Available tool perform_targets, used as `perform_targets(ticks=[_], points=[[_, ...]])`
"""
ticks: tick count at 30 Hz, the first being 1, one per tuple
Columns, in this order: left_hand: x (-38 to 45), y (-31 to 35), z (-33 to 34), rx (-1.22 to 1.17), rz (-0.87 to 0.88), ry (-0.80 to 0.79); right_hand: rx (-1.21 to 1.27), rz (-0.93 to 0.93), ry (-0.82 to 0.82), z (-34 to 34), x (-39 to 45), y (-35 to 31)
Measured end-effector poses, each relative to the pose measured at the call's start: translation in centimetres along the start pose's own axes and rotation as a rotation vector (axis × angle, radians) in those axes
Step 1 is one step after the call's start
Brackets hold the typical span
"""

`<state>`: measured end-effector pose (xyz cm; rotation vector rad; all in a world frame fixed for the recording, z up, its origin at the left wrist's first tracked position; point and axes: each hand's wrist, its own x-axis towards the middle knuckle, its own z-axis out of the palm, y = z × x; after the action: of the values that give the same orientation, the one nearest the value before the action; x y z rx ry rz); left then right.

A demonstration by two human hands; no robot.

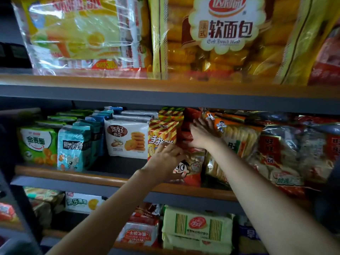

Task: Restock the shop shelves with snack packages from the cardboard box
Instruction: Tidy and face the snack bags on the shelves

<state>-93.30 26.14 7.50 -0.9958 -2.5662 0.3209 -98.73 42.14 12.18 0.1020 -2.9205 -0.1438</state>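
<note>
Both my arms reach to the middle shelf (77,176). My left hand (165,161) grips the lower front of a red snack bag with a cartoon face (191,170) that stands on the shelf between a striped yellow-red pack (161,133) and clear bags of rice crackers (237,140). My right hand (201,134) lies with spread fingers against the upper part of the red bags (190,116) behind it. The cardboard box is out of view.
Left on the middle shelf stand white cookie packs (127,138), blue bear-biscuit bags (75,148) and green bags (38,144). Large bread bags (220,39) fill the top shelf. The bottom shelf holds pale green packs (196,225) and other packets. A dark frame post (20,208) runs down the left.
</note>
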Motion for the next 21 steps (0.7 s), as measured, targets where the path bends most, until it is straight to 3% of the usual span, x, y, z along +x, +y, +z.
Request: perform_targets(ticks=[2,6,10,15,21], points=[[0.4,0.3,0.4,0.025,0.0,-0.006,-0.021,0.027,0.011,0.1,0.1,-0.2],[0.8,0.7,0.2,0.053,0.001,0.003,0.134,-0.014,0.216,1.1,-1.1,-1.0],[1.3,1.4,1.8,0.057,0.067,0.293,0.198,-0.005,0.438,3.4,-2.4,-1.0],[2.3,2.0,3.0,0.011,0.076,0.394,0.206,-0.077,0.434,1.9,-1.3,-0.6],[3.1,1.1,4.1,0.002,-0.015,0.383,0.078,0.069,0.268,0.3,0.4,-1.1]])
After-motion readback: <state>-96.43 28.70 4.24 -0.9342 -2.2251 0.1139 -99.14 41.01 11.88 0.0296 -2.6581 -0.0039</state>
